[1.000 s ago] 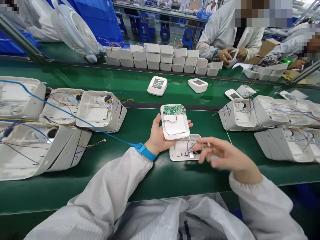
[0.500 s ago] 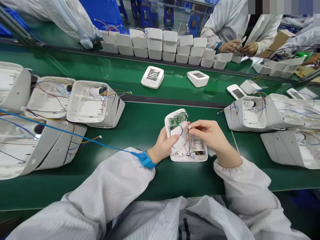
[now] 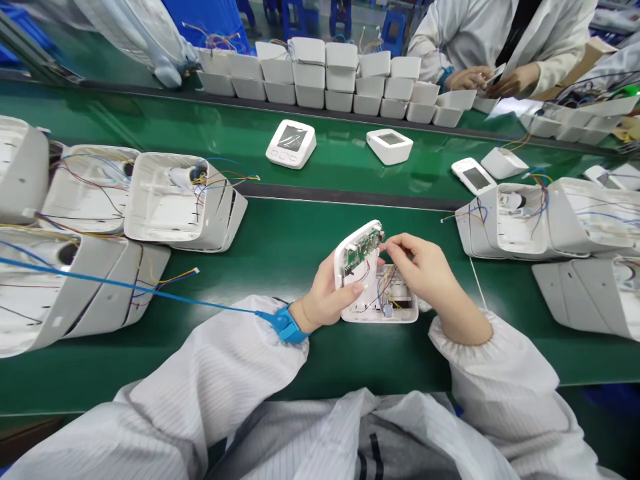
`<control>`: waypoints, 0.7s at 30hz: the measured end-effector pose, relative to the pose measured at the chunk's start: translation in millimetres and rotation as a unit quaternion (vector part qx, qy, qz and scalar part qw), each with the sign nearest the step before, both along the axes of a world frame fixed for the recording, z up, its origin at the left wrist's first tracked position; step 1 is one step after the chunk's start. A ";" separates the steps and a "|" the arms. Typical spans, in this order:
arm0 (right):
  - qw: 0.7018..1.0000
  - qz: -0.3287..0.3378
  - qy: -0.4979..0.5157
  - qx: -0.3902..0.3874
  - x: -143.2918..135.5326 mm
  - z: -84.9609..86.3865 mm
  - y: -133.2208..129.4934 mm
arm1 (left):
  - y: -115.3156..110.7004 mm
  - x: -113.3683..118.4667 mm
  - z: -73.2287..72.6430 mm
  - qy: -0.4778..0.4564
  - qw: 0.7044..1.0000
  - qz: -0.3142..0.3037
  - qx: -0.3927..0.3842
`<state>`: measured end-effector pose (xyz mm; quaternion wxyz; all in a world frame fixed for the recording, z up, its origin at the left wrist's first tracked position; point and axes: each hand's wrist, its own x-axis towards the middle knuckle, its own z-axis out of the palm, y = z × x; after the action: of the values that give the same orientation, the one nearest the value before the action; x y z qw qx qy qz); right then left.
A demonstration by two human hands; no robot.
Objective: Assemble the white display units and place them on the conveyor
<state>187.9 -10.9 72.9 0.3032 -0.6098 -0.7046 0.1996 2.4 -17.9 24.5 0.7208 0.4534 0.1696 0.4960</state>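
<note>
My left hand grips a white panel that carries a green circuit board. The panel is tilted up over the left part of an open white housing. Inside the housing lie coloured wires and a small pale blue part. My right hand has its thumb and forefinger pinched together at the board's right edge, above the wires. What these fingertips hold is too small to make out. A blue strap with a cord circles my left wrist.
White housings with wires stand stacked at the left and right. Behind a dark rail lie finished-looking white devices with screens. Farther back is a row of white housings; a person's hands work at the back right.
The panel has turned more upright, showing its board at a steeper angle. My right hand has moved slightly up to the board's edge. The whole view has shifted a little.
</note>
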 end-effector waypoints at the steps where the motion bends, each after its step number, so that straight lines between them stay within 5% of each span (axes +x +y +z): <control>1: 1.000 -0.012 0.001 0.000 -0.1 -0.7 0.2 | 0.2 0.2 0.3 -0.004 1.000 -0.012 -0.018; 4: 0.999 -0.043 -0.007 0.031 -1.1 -4.8 0.5 | 2.6 0.9 4.1 -0.016 0.996 -0.029 -0.084; 11: 0.962 -0.018 -0.206 0.179 -2.8 -16.7 0.2 | 13.9 0.2 19.6 -0.060 0.981 -0.037 -0.178; 15: 0.949 -0.012 -0.246 0.195 -5.4 -13.8 -2.9 | 13.6 -0.5 17.0 -0.035 0.988 -0.032 -0.149; 21: 0.971 0.053 -0.150 0.176 -10.8 -5.9 -10.1 | 7.5 -0.3 -1.3 0.071 0.996 0.048 -0.024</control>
<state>177.2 -21.0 67.0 0.2857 -0.5314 -0.7975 -0.0054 2.1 -10.4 23.2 0.6929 0.4613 0.2536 0.4927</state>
